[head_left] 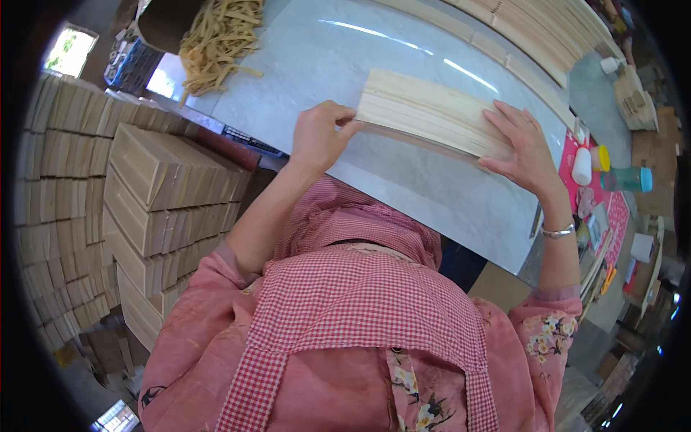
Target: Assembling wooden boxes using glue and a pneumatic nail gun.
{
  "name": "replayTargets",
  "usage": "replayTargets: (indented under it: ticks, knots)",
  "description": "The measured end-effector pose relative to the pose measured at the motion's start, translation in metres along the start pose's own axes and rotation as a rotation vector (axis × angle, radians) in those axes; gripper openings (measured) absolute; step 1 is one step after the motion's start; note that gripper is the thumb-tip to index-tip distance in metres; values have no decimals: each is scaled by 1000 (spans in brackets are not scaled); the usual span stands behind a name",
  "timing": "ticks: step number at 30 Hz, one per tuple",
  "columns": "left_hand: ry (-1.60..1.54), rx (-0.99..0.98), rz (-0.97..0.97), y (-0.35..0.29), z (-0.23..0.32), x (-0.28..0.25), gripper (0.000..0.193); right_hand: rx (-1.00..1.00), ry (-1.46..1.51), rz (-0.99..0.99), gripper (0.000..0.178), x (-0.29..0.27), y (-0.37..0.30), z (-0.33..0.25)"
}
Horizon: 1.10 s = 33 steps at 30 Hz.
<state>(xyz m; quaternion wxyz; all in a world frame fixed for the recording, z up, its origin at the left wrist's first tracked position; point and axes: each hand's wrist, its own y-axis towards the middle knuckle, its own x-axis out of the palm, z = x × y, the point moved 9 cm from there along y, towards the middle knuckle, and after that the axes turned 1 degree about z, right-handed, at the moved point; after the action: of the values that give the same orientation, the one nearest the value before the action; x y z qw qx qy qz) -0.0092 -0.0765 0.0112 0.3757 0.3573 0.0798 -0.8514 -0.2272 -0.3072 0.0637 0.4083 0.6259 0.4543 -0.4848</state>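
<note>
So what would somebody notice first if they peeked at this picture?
Probably the bundle of pale wooden slats on the shiny grey table, pressed between the left hand and right hand. Then the big stacks of wooden strips at the left, and the tangled shavings pile up top.

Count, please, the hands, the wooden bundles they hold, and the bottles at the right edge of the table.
Bare hands: 2, the left hand and the right hand
Pale flat bundle of thin wooden slats held between them: 1
White plastic bottle with yellow cap: 1
Teal plastic bottle lying down: 1
Total: 5
</note>
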Motion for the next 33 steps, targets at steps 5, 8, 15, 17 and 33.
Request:
replayTargets:
  ticks: [5, 8, 15, 17, 33]
  knots:
    - [89, 50, -9, 3, 5, 3, 20, 7, 3, -6, 79, 7, -1, 5]
    - [157, 87, -10, 3, 7, 3, 19, 4, 1, -1, 79, 11, -1, 6]
    - [302, 173, 15, 2, 13, 6, 15, 8, -10, 2, 78, 18, -1, 7]
    - [312, 178, 10, 3, 12, 7, 15, 17, -7, 2, 78, 19, 1, 6]
    - [331, 246, -15, 2, 28, 0, 16, 310, 154, 544, 25, 3, -85, 38]
